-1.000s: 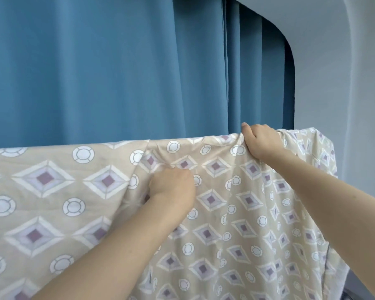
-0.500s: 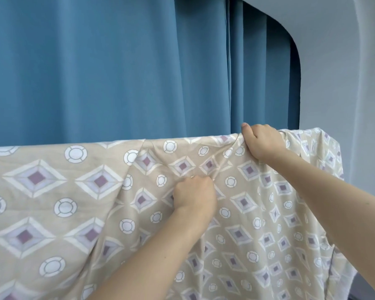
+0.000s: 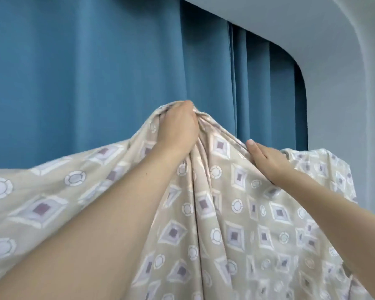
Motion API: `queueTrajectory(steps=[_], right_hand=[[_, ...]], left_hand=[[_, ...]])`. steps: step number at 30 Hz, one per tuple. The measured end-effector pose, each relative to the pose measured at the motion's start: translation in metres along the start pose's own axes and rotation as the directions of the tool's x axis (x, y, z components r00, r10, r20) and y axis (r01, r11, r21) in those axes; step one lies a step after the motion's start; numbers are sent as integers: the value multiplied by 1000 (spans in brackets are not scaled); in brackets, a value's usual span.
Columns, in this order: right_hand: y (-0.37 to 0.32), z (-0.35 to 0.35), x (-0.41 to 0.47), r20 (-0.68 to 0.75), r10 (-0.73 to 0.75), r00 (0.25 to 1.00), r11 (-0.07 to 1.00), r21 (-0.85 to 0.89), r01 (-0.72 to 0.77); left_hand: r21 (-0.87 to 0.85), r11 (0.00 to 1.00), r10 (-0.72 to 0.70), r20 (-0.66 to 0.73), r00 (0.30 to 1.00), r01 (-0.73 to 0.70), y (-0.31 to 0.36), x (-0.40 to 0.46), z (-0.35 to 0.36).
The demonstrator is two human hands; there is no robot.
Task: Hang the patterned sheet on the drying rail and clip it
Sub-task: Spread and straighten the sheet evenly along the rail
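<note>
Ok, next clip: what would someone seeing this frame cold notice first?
First, the patterned sheet, beige with diamonds and circles, filling the lower half and pulled up into a peak at centre. At that peak the left hand grips a bunch of the fabric, while the right hand holds the sheet's top edge lower down, to the right. Behind them hangs a blue curtain, with pale wall on the right.

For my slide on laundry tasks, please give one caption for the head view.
Left hand lifts a bunched fold of beige diamond-patterned sheet; right hand holds it beside, before blue curtain.
</note>
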State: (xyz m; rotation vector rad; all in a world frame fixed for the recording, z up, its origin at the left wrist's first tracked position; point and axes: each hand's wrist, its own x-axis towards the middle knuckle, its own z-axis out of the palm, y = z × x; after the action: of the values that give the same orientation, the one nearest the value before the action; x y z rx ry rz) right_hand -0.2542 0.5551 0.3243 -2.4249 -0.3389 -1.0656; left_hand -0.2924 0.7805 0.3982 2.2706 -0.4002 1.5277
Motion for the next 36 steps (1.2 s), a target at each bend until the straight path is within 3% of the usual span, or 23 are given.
queueTrajectory(steps=[1, 2, 4, 5, 6, 7, 9, 11, 13, 16, 18, 21, 23, 27, 28, 30, 32, 34, 36], right_hand=[[1, -3, 1, 40, 36, 999, 999, 4, -36], [2, -5, 3, 82, 76, 994, 997, 15, -77], [-1, -5, 4, 116, 79, 990, 993, 75, -88], [-7, -4, 1, 82, 17, 997, 993, 119, -27], [-17, -1, -4, 18, -69, 997, 986, 153, 66], [-30, 4, -10, -32, -149, 988, 972, 181, 152], [-63, 17, -22, -47, -242, 969, 942, 228, 246], [-84, 31, -27, -35, -262, 965, 958, 112, 264], [-92, 41, -24, -66, -200, 978, 979, -56, 197], [-98, 37, -17, -65, -40, 997, 990, -138, 31], [-98, 31, -13, -64, 57, 996, 980, -185, -68], [-105, 32, -5, 32, 188, 982, 950, -258, -173], [-113, 32, 5, 139, 289, 947, 923, -305, -237], [-142, 37, 7, 248, 418, 874, 889, -310, -337], [-150, 43, 5, 222, 360, 906, 908, -307, -285], [-167, 61, -7, 39, 107, 994, 974, -203, -97], [-195, 77, -27, -193, -144, 971, 989, -52, 136], [-226, 90, -46, -232, -291, 928, 951, 35, 307], [-246, 100, -55, -203, -335, 920, 940, 3, 343]], left_hand=[[148, 989, -56, 198, 979, 27, -12, 4, 6], [269, 963, -144, 440, 887, 23, -21, 4, 10], [338, 941, -292, 795, 531, 11, -36, -1, 10], [312, 948, -313, 872, 377, 66, -40, -2, 8], [281, 951, -307, 905, 295, 128, -42, -1, 7], [258, 954, -292, 915, 279, 152, -44, 0, 8], [234, 964, -262, 910, 321, 125, -46, 3, 9], [227, 972, -228, 877, 423, 53, -40, 1, 5], [223, 974, -161, 816, 555, -45, -31, -4, -8], [217, 972, -71, 631, 773, -88, -26, -29, -58], [312, 930, 10, 510, 860, -196, -32, -62, -98], [611, 733, -19, 456, 890, -298, -67, -125, -146], [709, 630, -38, 435, 900, -316, -96, -153, -155], [712, 660, -88, 392, 916, -241, -138, -146, -144], [696, 679, -86, 394, 915, -236, -144, -138, -143], [649, 713, -61, 435, 898, -266, -148, -127, -143], [588, 754, -7, 454, 891, -294, -143, -117, -146], [493, 819, 46, 453, 890, -293, -139, -104, -143], [399, 881, 16, 512, 859, -255, -139, -90, -145]])
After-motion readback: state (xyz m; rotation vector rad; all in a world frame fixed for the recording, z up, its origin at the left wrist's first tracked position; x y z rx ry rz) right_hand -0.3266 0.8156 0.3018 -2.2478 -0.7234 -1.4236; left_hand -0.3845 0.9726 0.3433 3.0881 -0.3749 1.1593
